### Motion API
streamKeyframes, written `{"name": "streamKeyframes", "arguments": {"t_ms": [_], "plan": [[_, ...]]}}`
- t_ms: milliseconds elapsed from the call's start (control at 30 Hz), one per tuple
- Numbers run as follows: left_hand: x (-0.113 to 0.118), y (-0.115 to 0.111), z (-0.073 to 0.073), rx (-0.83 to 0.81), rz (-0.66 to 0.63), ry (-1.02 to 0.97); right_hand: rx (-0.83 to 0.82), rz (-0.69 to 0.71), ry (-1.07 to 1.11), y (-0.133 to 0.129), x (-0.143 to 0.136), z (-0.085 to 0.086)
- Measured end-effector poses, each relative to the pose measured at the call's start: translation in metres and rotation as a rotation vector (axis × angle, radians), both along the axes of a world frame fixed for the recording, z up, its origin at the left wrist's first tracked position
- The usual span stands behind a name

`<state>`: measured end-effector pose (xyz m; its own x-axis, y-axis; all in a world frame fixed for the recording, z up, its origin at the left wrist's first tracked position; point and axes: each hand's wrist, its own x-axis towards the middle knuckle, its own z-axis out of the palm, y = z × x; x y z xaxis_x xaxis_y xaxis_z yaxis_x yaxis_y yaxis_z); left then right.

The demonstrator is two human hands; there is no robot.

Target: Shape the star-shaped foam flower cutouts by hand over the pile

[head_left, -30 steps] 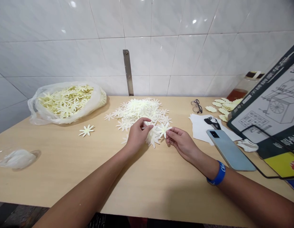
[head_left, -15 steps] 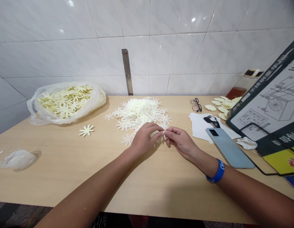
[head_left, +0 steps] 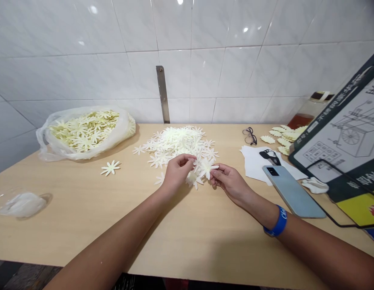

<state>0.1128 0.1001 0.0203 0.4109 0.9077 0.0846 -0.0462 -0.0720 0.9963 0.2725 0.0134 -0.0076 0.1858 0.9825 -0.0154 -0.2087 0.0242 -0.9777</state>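
Between my hands is a pale flower cutout [head_left: 206,166] with long narrow petals. My right hand [head_left: 231,181] pinches one of its petals between thumb and fingertips. Just left of it, my left hand [head_left: 178,173] has thumb and forefinger pressed together near the edge of the flower; whatever is in that pinch is too small to make out. Behind my hands spreads a loose heap of similar white flower cutouts [head_left: 177,141], and a few of them lie beneath the held one. A single pale flower [head_left: 110,168] rests apart to the left.
At the back left, a plastic bag [head_left: 126,125] holds many yellowish flowers. A clear bag with white material [head_left: 23,204] is at far left. Rightward are glasses [head_left: 250,136], paper [head_left: 250,163], a phone [head_left: 292,191], scalloped pieces [head_left: 284,135], a jar [head_left: 308,110] and a leaning box [head_left: 344,141].
My hands have moved apart from a fingertip-to-fingertip position, the left one shifting slightly left. The flower at my right fingertips now shows its full face. The camera view has tilted up slightly.
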Motion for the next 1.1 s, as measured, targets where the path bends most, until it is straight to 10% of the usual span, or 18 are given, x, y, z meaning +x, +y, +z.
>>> {"name": "streamKeyframes", "arguments": {"t_ms": [367,633,867,1100], "plan": [[-0.003,0.015,-0.001,-0.376,0.061,-0.25,-0.023,-0.041,0.05,0.0,0.001,0.002],[-0.013,0.015,-0.014,0.345,0.03,0.389,-0.043,-0.05,0.044,-0.001,0.0,0.005],[-0.013,0.004,0.001,0.773,0.169,0.365,-0.04,-0.067,0.051,-0.001,0.0,0.004],[-0.009,-0.013,0.003,0.643,-0.306,0.323,-0.01,-0.041,0.046,-0.001,0.001,0.004]]}}
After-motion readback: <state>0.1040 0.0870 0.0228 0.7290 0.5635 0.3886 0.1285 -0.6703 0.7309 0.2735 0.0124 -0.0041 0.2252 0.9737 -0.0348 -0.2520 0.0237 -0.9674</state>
